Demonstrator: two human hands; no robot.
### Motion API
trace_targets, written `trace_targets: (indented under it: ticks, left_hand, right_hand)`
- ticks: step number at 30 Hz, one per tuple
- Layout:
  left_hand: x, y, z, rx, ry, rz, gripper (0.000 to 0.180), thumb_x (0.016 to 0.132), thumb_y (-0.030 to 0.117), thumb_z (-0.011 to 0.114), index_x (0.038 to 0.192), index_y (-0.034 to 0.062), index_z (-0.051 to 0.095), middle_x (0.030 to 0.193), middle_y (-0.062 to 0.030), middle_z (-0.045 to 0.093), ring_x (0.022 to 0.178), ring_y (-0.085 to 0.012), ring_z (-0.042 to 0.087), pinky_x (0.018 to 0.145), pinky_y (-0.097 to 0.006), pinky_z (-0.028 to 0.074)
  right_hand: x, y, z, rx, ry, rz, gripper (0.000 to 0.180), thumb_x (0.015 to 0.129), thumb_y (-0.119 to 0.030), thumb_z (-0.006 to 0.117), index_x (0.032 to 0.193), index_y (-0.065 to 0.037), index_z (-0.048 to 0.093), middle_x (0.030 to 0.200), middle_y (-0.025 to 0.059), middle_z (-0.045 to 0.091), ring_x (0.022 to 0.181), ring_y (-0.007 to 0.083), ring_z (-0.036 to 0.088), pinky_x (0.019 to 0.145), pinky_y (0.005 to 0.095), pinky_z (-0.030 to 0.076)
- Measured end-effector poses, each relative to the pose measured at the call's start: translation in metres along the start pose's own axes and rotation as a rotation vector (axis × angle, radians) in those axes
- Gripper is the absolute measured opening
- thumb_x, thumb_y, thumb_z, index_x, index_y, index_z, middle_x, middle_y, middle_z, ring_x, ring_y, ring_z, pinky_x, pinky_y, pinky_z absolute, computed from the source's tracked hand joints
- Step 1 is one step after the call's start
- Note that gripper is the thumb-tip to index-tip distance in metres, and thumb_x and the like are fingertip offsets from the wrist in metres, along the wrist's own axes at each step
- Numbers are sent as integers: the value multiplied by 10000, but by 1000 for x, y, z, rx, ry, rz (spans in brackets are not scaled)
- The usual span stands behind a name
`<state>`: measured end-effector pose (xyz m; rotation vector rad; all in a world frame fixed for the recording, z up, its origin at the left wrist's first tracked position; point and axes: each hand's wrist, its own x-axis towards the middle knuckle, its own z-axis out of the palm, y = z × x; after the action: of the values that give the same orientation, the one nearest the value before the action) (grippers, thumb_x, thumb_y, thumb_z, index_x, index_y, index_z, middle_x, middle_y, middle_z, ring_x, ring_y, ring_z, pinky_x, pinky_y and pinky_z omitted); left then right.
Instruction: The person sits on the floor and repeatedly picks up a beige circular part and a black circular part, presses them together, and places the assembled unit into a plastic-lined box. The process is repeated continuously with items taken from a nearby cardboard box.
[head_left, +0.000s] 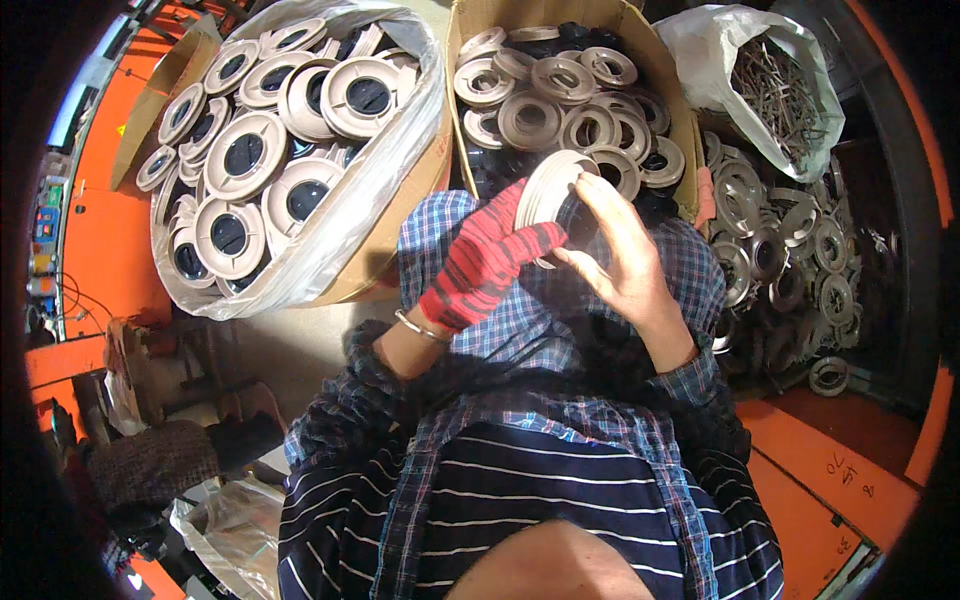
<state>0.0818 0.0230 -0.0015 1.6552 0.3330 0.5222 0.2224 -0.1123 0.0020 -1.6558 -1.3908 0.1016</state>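
The left hand (483,262), in a red-and-black striped glove, and the bare right hand (618,255) together grip a beige round plastic ring (545,190) above a cardboard box of smaller beige rings (560,95).

A red-and-black striped glove (483,268) and thin bracelet (420,328) on the left — blue plaid sleeves (690,385), navy white-striped shirt (520,510).

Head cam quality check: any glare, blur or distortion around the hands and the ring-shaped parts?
Head view: strong fisheye, carton edges bow toward the black rim; glare on the plastic bag liner of the left box; the gloved left hand and bare right hand on the beige disc are slightly soft; the metal rings at right lie in dim shadow.
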Motion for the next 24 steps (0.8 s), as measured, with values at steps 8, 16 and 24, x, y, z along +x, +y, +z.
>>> trace_targets:
  ticks: [8, 16, 24]
  left_hand:
    - [-23, -4, 26, 420, 61, 338, 625, 858, 107, 775, 1406, 5, 492, 1249, -141, 642, 1152, -227, 615, 989, -345, 494]
    - [-39, 6, 28, 102, -3, -162, 586, 897, 139, 746, 1405, -6, 493, 1262, -111, 642, 1108, -174, 626, 943, -323, 522]
    - [-53, -6, 36, 131, 3, -13, 640, 880, 206, 759, 1426, 10, 488, 1375, -192, 574, 1219, -265, 601, 1016, -353, 478]
  right_hand:
    - [-17, 7, -2, 1015, 0, 931, 537, 935, -324, 704, 1279, 59, 550, 1090, 122, 695, 958, 203, 690, 814, 320, 554]
    - [-31, -4, 9, 299, 102, 549, 511, 821, -270, 782, 1220, -30, 572, 948, 80, 645, 816, 167, 679, 677, 283, 546]
    - [-43, 4, 15, 864, 83, 968, 408, 1016, -406, 537, 1087, -8, 593, 806, 68, 650, 580, 145, 633, 522, 260, 530]
